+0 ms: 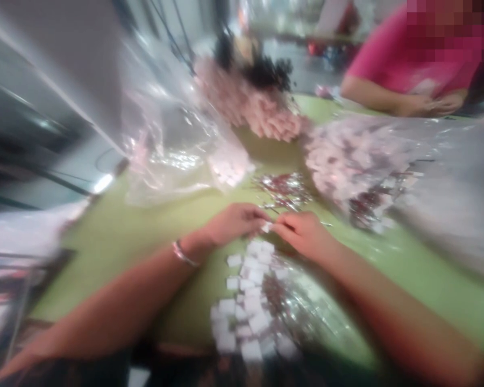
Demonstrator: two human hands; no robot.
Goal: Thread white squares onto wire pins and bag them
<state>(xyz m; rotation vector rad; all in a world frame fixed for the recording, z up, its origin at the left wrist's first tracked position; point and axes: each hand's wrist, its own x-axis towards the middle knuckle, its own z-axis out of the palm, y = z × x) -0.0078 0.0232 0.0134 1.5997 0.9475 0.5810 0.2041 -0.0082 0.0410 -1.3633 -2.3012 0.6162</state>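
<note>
My left hand (240,221) and my right hand (297,230) meet above the green table, their fingertips pinched on a small white piece (266,227). The blur hides whether it is a tag or a petal. Below them lies a spread of small white square pieces (250,287). Beside these, under my right forearm, sits a clear plastic bag (318,301) with dark reddish, shiny bits at its left edge. Just beyond my fingers is a loose pile of thin red and silver pieces (286,189).
Pale pink flower-like bundles (266,110) stand at the back. Clear plastic bags (173,145) lie at the left, and a large bag with pale pink pieces (347,156) at the right. Across the green table (141,226) a person in a pink shirt (387,59) works with both hands.
</note>
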